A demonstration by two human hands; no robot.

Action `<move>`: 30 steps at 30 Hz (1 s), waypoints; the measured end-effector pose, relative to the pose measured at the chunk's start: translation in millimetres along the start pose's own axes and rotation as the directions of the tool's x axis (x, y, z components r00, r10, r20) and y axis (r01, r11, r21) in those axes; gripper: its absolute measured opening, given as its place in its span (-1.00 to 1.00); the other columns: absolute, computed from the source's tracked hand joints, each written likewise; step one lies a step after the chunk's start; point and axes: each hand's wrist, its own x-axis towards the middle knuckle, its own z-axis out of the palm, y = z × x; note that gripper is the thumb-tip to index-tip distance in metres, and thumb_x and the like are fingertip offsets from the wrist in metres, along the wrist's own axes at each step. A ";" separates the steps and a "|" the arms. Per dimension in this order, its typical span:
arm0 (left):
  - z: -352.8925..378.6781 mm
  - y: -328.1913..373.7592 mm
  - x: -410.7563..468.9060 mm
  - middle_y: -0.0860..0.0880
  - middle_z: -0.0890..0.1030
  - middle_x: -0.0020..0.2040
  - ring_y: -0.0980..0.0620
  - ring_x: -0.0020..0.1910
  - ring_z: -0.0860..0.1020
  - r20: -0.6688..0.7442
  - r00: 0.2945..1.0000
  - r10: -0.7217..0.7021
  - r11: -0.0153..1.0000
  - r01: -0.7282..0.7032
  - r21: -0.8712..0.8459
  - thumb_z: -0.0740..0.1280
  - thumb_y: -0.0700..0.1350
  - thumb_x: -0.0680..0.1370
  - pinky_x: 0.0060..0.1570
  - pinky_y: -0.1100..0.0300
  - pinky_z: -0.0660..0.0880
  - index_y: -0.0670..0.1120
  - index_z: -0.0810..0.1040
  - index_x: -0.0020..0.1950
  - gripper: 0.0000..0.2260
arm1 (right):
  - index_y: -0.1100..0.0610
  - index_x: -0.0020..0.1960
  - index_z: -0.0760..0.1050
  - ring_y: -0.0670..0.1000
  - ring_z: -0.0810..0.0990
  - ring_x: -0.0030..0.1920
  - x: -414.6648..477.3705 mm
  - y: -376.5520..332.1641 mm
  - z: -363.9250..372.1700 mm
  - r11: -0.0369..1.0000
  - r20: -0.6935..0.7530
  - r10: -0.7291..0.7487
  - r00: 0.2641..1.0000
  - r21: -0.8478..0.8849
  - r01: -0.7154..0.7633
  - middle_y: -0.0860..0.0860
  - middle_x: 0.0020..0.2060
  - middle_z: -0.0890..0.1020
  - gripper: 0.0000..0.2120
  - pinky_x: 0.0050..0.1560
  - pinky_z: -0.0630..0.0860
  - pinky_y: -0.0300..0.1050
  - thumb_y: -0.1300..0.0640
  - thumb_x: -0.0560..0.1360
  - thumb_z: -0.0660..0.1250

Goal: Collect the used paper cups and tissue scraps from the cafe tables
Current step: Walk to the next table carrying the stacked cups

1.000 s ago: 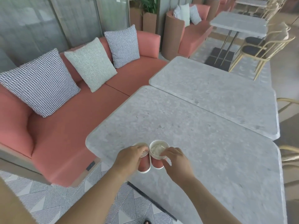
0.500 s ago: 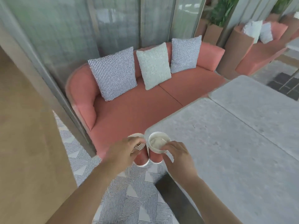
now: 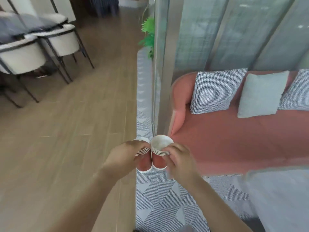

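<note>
I carry two stacks of red paper cups with white striped rims, side by side in the air over the floor. My left hand (image 3: 124, 155) grips the left cup stack (image 3: 144, 165), its fingers covering most of the rim. My right hand (image 3: 179, 159) grips the right cup stack (image 3: 160, 162), whose open top shows a pale crumpled tissue scrap (image 3: 160, 142) inside. The two stacks touch each other. A corner of the grey stone table (image 3: 280, 195) shows at the lower right, blurred.
A pink sofa (image 3: 222, 144) with three cushions stands to the right behind a glass partition post (image 3: 160, 67). Patterned rug (image 3: 160, 206) lies below my hands. Wooden floor (image 3: 66, 131) spreads to the left, with white chairs (image 3: 41, 46) at the far left.
My view has swung left, away from the tables toward the wooden floor and chairs. Both hands still hold the cup stacks, now off the table and over the rug's edge.
</note>
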 end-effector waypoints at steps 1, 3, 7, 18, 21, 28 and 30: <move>-11.2 -13.5 -4.5 0.37 0.48 -0.05 0.38 -0.16 0.46 -0.026 0.999 -0.025 1.000 0.025 0.000 0.19 0.03 0.39 -0.32 0.43 0.33 0.31 0.37 0.02 -0.75 | -0.01 -0.04 0.55 -0.12 0.44 -0.04 12.2 -11.7 11.4 0.999 0.012 -0.033 0.999 0.014 0.033 -0.12 -0.09 0.57 -0.83 -0.08 0.30 -0.40 0.17 0.40 0.42; -29.8 -39.8 -13.5 0.33 0.48 0.00 0.32 -0.18 0.47 -0.090 0.992 -0.090 0.996 0.091 0.009 0.23 -0.03 0.38 -0.34 0.41 0.36 0.29 0.38 0.03 -0.71 | 0.00 -0.02 0.55 -0.09 0.48 -0.02 34.3 -33.7 32.0 0.993 0.060 -0.102 0.993 0.064 0.099 -0.12 -0.08 0.55 -0.86 -0.09 0.41 -0.28 0.15 0.43 0.39; -57.3 -88.6 -32.5 0.31 0.45 0.05 0.32 -0.19 0.39 -0.209 0.951 -0.230 0.973 0.231 -0.019 0.21 -0.04 0.37 -0.37 0.48 0.27 0.21 0.42 0.03 -0.73 | 0.07 -0.04 0.58 0.04 0.52 -0.03 75.4 -76.5 71.3 0.968 0.137 -0.241 0.961 0.103 0.228 -0.07 -0.10 0.58 -0.88 -0.05 0.47 -0.13 0.19 0.42 0.40; -121.7 -237.2 -1.3 0.14 0.61 0.00 0.03 -0.07 0.57 -0.278 0.842 -0.463 0.882 0.468 -0.053 0.32 -0.12 0.43 -0.18 0.16 0.50 0.16 0.53 0.09 -0.72 | 0.07 -0.02 0.60 0.05 0.51 -0.01 220.6 -140.7 202.5 0.912 0.254 -0.402 0.879 0.197 0.360 -0.05 -0.06 0.59 -0.85 0.05 0.40 -0.22 0.19 0.41 0.42; -149.7 -286.2 40.6 0.15 0.61 0.00 0.06 -0.07 0.55 -0.281 0.833 -0.477 0.877 0.473 -0.084 0.32 -0.12 0.42 -0.17 0.18 0.48 0.18 0.53 0.07 -0.72 | 0.08 -0.03 0.60 0.05 0.52 -0.01 285.4 -153.1 238.5 0.900 0.240 -0.426 0.872 0.212 0.381 -0.05 -0.05 0.58 -0.84 0.04 0.42 -0.20 0.21 0.40 0.43; -226.1 -385.2 137.5 0.24 0.59 -0.03 0.08 -0.13 0.58 -0.318 0.805 -0.501 0.864 0.488 -0.125 0.34 -0.18 0.41 -0.25 0.21 0.46 0.18 0.54 0.07 -0.68 | 0.07 -0.02 0.60 0.02 0.51 0.01 433.8 -179.0 310.8 0.885 0.218 -0.451 0.865 0.236 0.402 -0.07 -0.06 0.58 -0.85 0.06 0.36 -0.28 0.19 0.41 0.43; -243.0 -412.8 157.3 0.21 0.62 0.03 0.05 -0.09 0.60 -0.354 0.780 -0.516 0.852 0.513 -0.110 0.34 -0.18 0.42 -0.22 0.19 0.49 0.15 0.53 0.14 -0.65 | 0.08 -0.04 0.61 0.02 0.52 -0.03 470.0 -186.3 332.8 0.873 0.222 -0.474 0.852 0.247 0.421 -0.05 -0.10 0.58 -0.84 0.05 0.34 -0.31 0.20 0.39 0.45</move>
